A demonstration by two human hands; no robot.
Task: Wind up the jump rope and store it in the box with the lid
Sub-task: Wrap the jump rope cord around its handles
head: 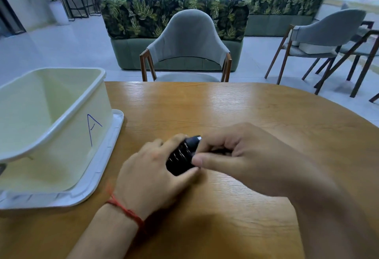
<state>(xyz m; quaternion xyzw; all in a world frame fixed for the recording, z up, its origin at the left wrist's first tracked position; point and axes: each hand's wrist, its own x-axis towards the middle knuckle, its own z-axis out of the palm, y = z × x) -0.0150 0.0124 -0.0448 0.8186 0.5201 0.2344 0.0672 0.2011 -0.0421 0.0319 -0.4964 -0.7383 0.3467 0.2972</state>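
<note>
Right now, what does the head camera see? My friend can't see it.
Two hands, left and right, hold a wound black rope over a wooden table. An open box marked A sits on its lid, left.

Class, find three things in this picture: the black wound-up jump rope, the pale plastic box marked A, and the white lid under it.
Black wound-up jump rope (180, 157), head view: on the coiled middle.
Pale plastic box marked A (90, 135), head view: on its right outer wall.
White lid (106, 156), head view: on its bare right rim.
</note>
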